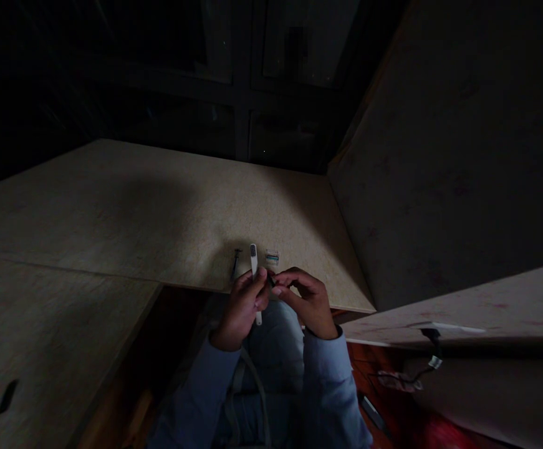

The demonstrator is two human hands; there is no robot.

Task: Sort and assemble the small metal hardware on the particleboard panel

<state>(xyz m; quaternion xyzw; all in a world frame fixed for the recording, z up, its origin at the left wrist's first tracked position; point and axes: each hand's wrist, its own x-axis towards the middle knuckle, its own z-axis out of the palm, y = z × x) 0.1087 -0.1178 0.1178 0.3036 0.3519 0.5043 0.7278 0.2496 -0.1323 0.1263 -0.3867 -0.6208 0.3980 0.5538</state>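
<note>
My left hand is closed around a white toothbrush, its dark bristled head pointing up and away from me. Thumb and fingers of my right hand pinch a small dark piece close to the left fingertips; its kind is too small and dim to make out. Just beyond my left hand, a razor lies on the table near its front edge. A small clear case with a blue-green strip rests on the table beyond the fingers.
The pale tabletop meets a wall on the right. Dark window panes stand behind it. At lower left, a second surface carries a dark oblong mark. A plug with a black cord hangs at right.
</note>
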